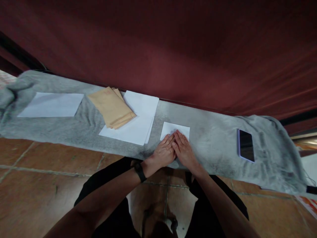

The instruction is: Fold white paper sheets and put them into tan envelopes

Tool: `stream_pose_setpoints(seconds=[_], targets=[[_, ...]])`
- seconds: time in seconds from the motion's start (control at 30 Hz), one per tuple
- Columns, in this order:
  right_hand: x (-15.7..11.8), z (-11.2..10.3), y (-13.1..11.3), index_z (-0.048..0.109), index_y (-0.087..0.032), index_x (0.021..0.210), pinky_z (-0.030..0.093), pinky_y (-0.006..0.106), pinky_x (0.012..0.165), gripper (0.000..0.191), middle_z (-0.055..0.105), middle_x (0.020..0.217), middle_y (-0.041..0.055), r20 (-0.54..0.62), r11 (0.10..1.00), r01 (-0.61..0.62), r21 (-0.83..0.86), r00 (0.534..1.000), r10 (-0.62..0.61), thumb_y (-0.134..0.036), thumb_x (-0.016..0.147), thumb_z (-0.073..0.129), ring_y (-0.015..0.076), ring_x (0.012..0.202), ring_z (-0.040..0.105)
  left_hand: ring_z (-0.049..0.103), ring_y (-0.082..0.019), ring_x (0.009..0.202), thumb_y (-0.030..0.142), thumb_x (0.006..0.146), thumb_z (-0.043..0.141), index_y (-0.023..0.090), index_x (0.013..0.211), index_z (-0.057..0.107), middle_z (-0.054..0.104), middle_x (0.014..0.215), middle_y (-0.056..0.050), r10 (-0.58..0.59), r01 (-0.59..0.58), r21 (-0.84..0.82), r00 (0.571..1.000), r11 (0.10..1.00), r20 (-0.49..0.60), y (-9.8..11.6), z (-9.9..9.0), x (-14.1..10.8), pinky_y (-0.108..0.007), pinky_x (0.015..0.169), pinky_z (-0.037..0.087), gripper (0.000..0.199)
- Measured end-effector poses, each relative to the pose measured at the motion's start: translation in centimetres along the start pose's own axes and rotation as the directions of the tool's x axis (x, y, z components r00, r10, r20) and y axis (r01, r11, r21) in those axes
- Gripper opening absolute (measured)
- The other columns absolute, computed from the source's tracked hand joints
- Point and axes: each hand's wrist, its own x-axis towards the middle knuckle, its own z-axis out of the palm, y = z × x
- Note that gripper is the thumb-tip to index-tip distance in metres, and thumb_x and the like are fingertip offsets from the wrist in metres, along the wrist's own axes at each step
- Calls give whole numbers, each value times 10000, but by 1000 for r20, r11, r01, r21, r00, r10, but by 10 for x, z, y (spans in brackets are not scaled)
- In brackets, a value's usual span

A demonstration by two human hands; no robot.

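White paper [169, 128], flat, unmarked above, perhaps folded, partly covered

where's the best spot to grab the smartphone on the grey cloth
Probably the middle of the smartphone, gripped across both long edges, with the right hand coming from above: it lies flat, screen up, narrower across than long, its long edges uncovered.

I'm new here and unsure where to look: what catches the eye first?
Probably the left hand and right hand, close together on a small white paper on the gray cloth. To their left, tan envelopes lie on larger white sheets; a dark-screened phone rests toward the right end.
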Motion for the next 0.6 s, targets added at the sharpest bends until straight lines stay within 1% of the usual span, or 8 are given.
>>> stream_pose_setpoints(seconds=[0.13,0.33,0.47,0.6], targets=[[-3,1,1,179,-183,1634,226,524,1272,603,201,1692,112,23,999,-22,-34,999,23,-442,1091,222,232,1561,219,277,-281,1537,260,987,418,-9,1508,404,350,1604,-243,-1,1,16,1000,1000,16,1,0,0,-476,1263,189,587],[-1,3,3,130,-177,1640,223,497,1271,613,200,1694,104,22,996,-39,-82,999,41,-441,1090,182,219,1562,215,257,-294,1541,235,1002,381,-31,1519,368,347,1605,-250,5,-5,43,1000,999,21,4,0,-1,-489,1254,203,581],[-2,5,3,176,-165,1635,223,483,1267,608,229,1687,107,2,991,-40,-131,999,40,-434,1089,183,221,1558,227,275,-291,1537,295,1004,403,-23,1522,363,361,1599,-252,-30,29,27,999,999,11,5,-3,-6,-503,1261,201,609],[0,4,7,276,-146,1610,231,478,1257,596,265,1675,121,-43,970,-75,-231,997,67,-426,1085,244,243,1550,247,271,-274,1541,343,1007,405,16,1529,366,368,1609,-221,-129,129,-11,991,992,-15,-3,-2,-10,-493,1264,228,618]])
